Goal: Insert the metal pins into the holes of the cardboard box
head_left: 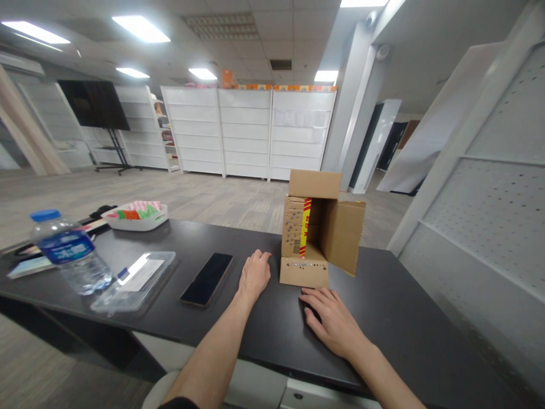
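An open cardboard box point(293, 227) stands on the dark table, its opening towards me and its flaps spread outward. Yellow and red tape point(305, 227) runs down the box's left side, and dark round marks dot the cardboard. My left hand point(255, 271) rests on the tabletop just left of the box, fingers bent downward and thumb pointing at it, with nothing visible in it. In front of the lower flap point(304, 272) lies my right hand point(327, 318), palm down with fingers stretched out, close to the flap's edge. A black phone point(207, 279) lies left of my left hand.
On the left of the table point(264, 335) are a clear plastic case point(142, 278), a water bottle point(70, 253) with a blue cap and a white basket point(140, 221) of colourful packets. A perforated white panel point(489, 227) rises along the right side.
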Demonstrator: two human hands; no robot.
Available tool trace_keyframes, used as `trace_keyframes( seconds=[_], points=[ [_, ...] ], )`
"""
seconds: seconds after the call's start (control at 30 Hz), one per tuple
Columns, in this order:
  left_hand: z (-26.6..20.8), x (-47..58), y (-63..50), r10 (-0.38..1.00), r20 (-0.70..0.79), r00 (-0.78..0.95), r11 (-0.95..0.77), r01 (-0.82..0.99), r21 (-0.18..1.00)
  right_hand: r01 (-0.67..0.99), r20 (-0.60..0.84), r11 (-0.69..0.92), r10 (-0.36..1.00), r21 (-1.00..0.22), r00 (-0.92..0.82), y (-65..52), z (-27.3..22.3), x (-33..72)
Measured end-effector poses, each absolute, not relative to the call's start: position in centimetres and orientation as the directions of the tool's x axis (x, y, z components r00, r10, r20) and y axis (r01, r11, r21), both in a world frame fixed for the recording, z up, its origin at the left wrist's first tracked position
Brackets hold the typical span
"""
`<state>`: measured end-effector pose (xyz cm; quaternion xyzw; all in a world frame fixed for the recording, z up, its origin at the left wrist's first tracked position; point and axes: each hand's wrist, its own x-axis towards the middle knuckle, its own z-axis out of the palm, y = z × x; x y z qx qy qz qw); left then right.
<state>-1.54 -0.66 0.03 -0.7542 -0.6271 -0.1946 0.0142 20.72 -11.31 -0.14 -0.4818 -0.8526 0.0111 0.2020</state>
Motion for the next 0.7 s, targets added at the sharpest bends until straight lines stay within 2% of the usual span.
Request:
trace_keyframes(
  seconds=[0.4,0.7],
  points=[
    [0.0,-1.6,-0.7,0.939,0.314,0.14,-0.218,0.949,0.228,0.791,0.335,0.565,0.811,-0.234,-0.48,-11.0,0.0,20.8],
    [0.1,-1.5,-0.7,0.942,0.305,0.14,-0.217,0.948,0.233,0.766,0.39,0.54,0.827,-0.348,-0.406,-9.6,0.3,20.9]
  ],
)
